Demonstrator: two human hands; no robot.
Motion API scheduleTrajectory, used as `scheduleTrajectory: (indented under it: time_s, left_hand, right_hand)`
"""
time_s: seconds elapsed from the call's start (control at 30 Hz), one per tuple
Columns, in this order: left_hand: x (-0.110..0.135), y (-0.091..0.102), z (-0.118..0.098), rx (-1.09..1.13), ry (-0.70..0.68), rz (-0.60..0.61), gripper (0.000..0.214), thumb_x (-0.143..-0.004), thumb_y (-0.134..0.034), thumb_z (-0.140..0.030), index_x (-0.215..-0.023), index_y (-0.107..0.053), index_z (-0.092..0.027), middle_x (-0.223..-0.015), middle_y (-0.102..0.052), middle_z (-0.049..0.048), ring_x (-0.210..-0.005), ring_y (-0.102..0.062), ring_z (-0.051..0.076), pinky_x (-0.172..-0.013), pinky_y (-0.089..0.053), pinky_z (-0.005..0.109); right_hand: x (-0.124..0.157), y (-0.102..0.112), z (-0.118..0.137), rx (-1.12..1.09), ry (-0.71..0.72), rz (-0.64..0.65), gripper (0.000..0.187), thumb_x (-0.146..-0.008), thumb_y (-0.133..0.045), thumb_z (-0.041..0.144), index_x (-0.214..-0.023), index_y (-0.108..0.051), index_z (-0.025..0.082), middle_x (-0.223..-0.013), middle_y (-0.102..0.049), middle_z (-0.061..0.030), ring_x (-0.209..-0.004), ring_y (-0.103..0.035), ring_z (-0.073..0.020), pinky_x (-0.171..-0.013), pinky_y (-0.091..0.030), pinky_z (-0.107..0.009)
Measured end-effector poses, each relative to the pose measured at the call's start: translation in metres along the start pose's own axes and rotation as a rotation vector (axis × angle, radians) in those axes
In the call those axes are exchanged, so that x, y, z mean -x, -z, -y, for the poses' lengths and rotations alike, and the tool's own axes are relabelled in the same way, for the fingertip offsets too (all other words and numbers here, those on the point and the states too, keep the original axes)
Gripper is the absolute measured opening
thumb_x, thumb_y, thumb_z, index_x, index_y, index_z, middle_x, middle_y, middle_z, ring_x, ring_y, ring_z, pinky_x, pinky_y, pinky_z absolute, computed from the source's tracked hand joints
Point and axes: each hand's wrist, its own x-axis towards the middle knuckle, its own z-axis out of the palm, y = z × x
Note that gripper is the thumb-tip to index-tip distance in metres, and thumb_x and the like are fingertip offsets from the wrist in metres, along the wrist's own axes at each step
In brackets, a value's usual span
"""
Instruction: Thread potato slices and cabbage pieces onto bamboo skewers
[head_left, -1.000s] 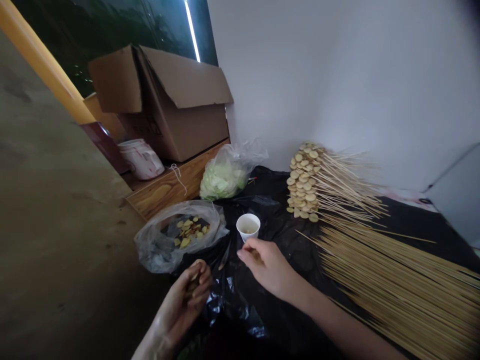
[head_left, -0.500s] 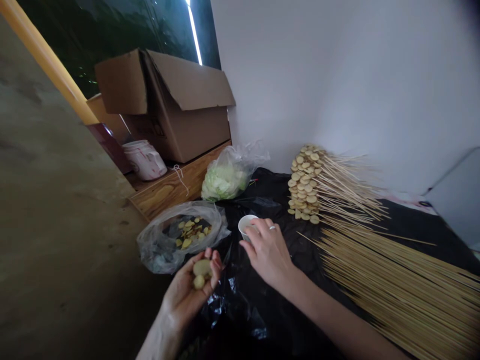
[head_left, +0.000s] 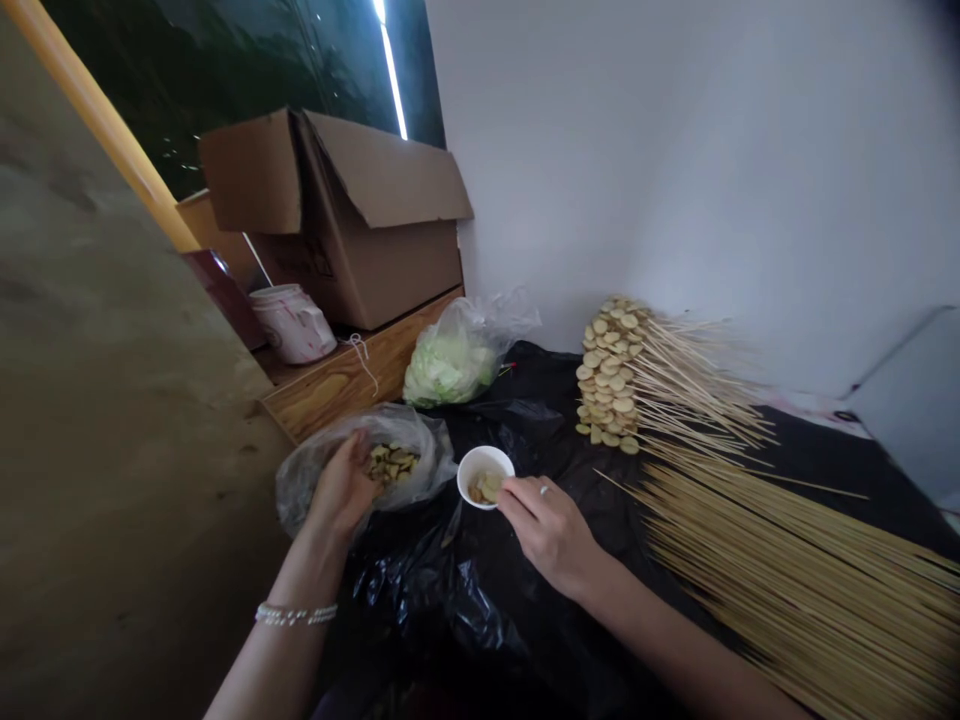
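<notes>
- Beside the clear bag (head_left: 430, 442), the white cup (head_left: 478, 459) is pinched at its rim by the right hand (head_left: 551, 532); pale slices (head_left: 486, 487) are held inside.
- At the bag's mouth, beside more slices (head_left: 394, 464), the left hand (head_left: 345, 487) is placed; whether anything is grasped cannot be told.

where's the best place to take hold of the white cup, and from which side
Probably pinch the cup by its rim from the right: its open top offers a thin edge, the nearer bag lies to its left, and the right hand is at that edge.
</notes>
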Motion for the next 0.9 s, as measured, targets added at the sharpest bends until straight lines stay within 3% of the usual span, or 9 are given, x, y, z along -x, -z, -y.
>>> scheduleTrajectory:
  time_s: [0.13,0.27,0.4,0.47,0.57,0.67,0.8,0.9]
  left_hand:
    - [0.011,0.010,0.007,-0.070,-0.073,0.031,0.020,-0.077,-0.062,-0.020,-0.096,-0.067,-0.018,-0.105,-0.066,0.0054,-0.089,-0.061,0.014,-0.071,-0.049,0.023]
    - [0.027,0.028,0.004,-0.278,-0.403,0.069,0.022,-0.074,-0.067,-0.028,-0.093,-0.070,-0.018,-0.110,-0.067,0.0087,-0.108,-0.059,0.023,-0.095,-0.046,0.035]
    - [0.043,0.047,-0.006,-0.769,-0.921,-0.188,0.020,-0.080,-0.061,-0.028,-0.096,-0.071,-0.020,-0.120,-0.063,0.0071,-0.116,-0.054,0.024,-0.106,-0.036,0.040]
    - [0.045,0.056,-0.009,-0.924,-1.032,-0.327,0.023,-0.082,-0.058,-0.028,-0.100,-0.070,-0.020,-0.126,-0.059,0.0080,-0.120,-0.051,0.026,-0.107,-0.033,0.043]
    - [0.039,0.067,-0.007,-0.993,-0.995,-0.394,0.031,-0.083,-0.056,-0.032,-0.110,-0.066,-0.021,-0.132,-0.054,0.0103,-0.125,-0.046,0.028,-0.107,-0.033,0.044]
    - [0.026,0.078,-0.001,-1.000,-0.890,-0.361,0.042,-0.084,-0.054,-0.040,-0.121,-0.059,-0.021,-0.134,-0.050,0.0126,-0.128,-0.042,0.029,-0.109,-0.029,0.046]
    - [0.018,0.077,0.012,-1.009,-0.725,-0.253,0.075,-0.073,-0.065,-0.048,-0.137,-0.042,-0.018,-0.141,-0.042,0.0168,-0.134,-0.034,0.034,-0.110,-0.026,0.048]
    - [0.023,0.057,0.027,-1.036,-0.735,-0.090,0.094,-0.061,-0.076,-0.045,-0.142,-0.035,-0.021,-0.144,-0.040,0.0166,-0.135,-0.033,0.035,-0.109,-0.027,0.049]
  right_hand:
    - [-0.007,0.002,0.008,-0.006,0.169,-0.106,0.027,-0.093,-0.041,0.004,-0.106,-0.063,0.012,-0.105,-0.067,-0.0131,-0.093,-0.063,-0.0185,-0.075,-0.049,-0.032]
    - [-0.011,0.007,0.013,-0.039,0.258,-0.153,0.028,-0.092,-0.042,0.004,-0.111,-0.061,0.011,-0.107,-0.067,-0.0157,-0.099,-0.063,-0.0213,-0.072,-0.050,-0.032]
    - [-0.033,-0.001,0.019,-0.055,0.283,-0.092,0.029,-0.094,-0.038,0.006,-0.111,-0.060,0.012,-0.111,-0.066,-0.0150,-0.103,-0.062,-0.0211,-0.076,-0.049,-0.034]
    - [-0.055,-0.013,0.024,-0.011,0.288,-0.031,0.029,-0.095,-0.037,0.007,-0.110,-0.061,0.013,-0.115,-0.064,-0.0137,-0.103,-0.060,-0.0198,-0.079,-0.047,-0.033]
    - [-0.088,-0.031,0.034,0.104,0.268,0.094,0.027,-0.093,-0.038,0.006,-0.110,-0.059,0.010,-0.124,-0.057,-0.0170,-0.094,-0.060,-0.0200,-0.077,-0.045,-0.036]
    - [-0.095,-0.034,0.044,0.132,0.265,0.213,0.025,-0.089,-0.047,0.008,-0.112,-0.056,0.009,-0.122,-0.056,-0.0163,-0.080,-0.059,-0.0177,-0.074,-0.043,-0.035]
    - [-0.055,-0.017,0.038,0.060,0.203,0.350,0.010,-0.086,-0.051,0.008,-0.090,-0.057,0.015,-0.086,-0.060,-0.0039,-0.071,-0.055,-0.0166,-0.070,-0.039,-0.034]
    - [-0.019,0.000,0.024,0.066,0.078,0.435,0.013,-0.083,-0.052,0.004,-0.082,-0.056,0.017,-0.078,-0.058,-0.0017,-0.068,-0.054,-0.0159,-0.068,-0.036,-0.032]
